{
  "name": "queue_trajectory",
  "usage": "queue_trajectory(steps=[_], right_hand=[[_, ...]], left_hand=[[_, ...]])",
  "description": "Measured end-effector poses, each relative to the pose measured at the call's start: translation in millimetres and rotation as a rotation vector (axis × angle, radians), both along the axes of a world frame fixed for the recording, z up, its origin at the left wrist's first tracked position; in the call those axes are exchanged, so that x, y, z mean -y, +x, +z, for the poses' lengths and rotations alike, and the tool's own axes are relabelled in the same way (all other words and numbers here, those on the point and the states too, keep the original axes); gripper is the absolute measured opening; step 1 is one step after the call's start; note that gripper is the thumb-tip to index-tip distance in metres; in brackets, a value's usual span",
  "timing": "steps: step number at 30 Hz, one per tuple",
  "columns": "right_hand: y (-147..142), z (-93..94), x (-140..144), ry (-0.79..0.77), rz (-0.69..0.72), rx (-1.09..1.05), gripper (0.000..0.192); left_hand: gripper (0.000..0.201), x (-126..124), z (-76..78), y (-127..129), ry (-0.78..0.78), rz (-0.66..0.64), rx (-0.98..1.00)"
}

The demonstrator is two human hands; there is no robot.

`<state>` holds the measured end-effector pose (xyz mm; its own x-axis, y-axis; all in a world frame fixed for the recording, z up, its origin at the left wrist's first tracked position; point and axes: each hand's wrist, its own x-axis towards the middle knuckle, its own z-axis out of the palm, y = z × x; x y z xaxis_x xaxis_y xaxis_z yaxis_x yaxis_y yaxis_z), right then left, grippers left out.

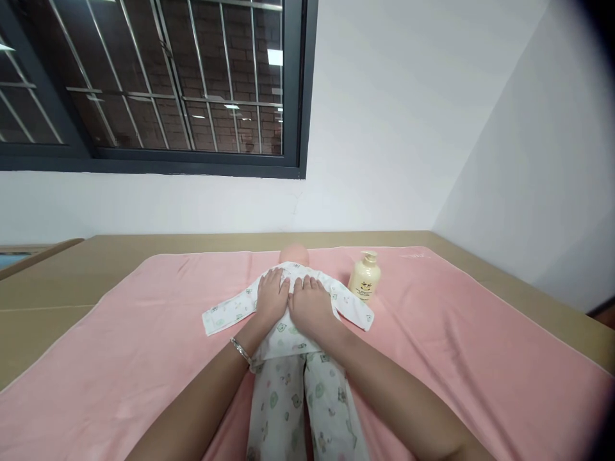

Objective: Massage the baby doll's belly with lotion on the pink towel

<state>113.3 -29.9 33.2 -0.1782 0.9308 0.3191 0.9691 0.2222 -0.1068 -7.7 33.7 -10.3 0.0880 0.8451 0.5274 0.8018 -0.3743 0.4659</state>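
Observation:
A baby doll (295,255) lies on a pink towel (144,358), head away from me, dressed in a white printed top (225,315) and matching trousers (278,403). My left hand (271,297) rests flat on the doll's torso, fingers spread toward the head. My right hand (311,305) lies flat beside it, touching it, on the same top. Neither hand grips anything. A bracelet (240,349) sits on my left wrist. The doll's sleeves spread out to both sides.
A cream pump bottle (365,276) stands upright on the towel just right of the doll's sleeve. The towel covers a tan surface (48,294) against a white wall. A dark barred window (154,83) is up on the left.

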Motion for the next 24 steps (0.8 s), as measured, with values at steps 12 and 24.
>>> queue_trajectory(steps=[12,24], right_hand=[[26.0,10.8,-26.5,0.069,0.035,-0.259,0.052],[12.6,17.2,-8.4,0.132,0.166,-0.266,0.049]], left_hand=[[0.044,14.2,-1.4,3.4,0.173,0.048,0.133],[0.051,17.9,-2.3,3.0,0.234,0.067,0.197]])
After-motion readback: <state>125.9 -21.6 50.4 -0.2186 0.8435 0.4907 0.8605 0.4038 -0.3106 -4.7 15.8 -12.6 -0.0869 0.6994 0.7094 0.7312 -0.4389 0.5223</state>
